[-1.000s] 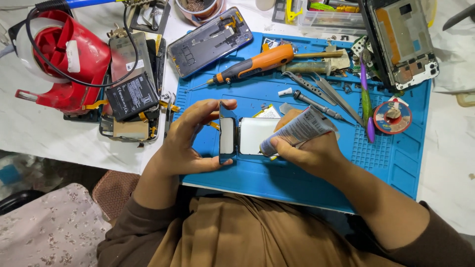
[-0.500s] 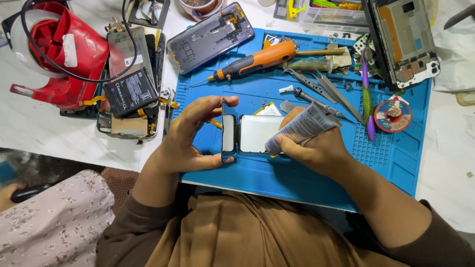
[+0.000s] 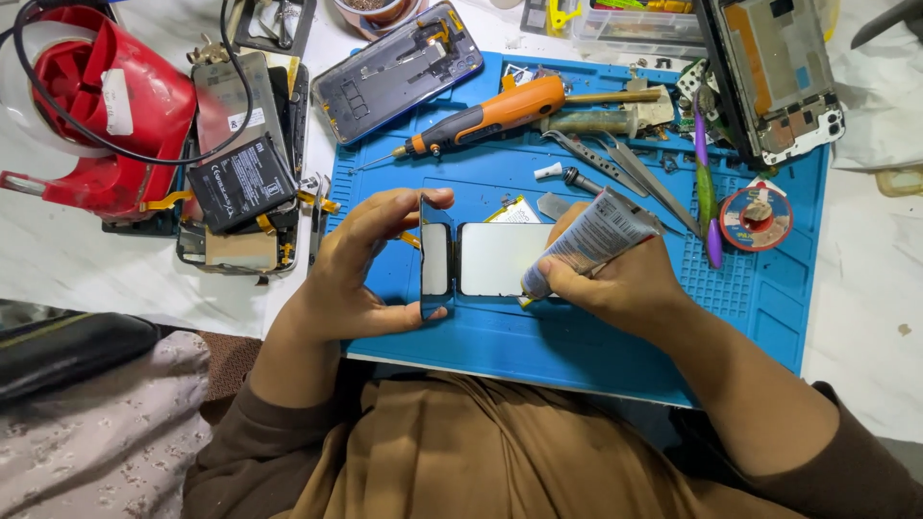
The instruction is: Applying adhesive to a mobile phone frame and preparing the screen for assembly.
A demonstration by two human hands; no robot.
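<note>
Hands unmoved, left hand (image 3: 361, 264) pinching phone frame (image 3: 436, 258), right hand (image 3: 615, 279) squeezing tube (image 3: 586, 240), nozzle hidden

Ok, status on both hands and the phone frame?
Left hand grips dark phone frame by its end. Right hand holds grey glue tube, nozzle at frame edge. Nothing obstructing.

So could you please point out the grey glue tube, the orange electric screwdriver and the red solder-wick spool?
grey glue tube (image 3: 594, 235): head view, mid-body.
orange electric screwdriver (image 3: 500, 111): head view, orange handle.
red solder-wick spool (image 3: 757, 219): head view, rim.
</note>
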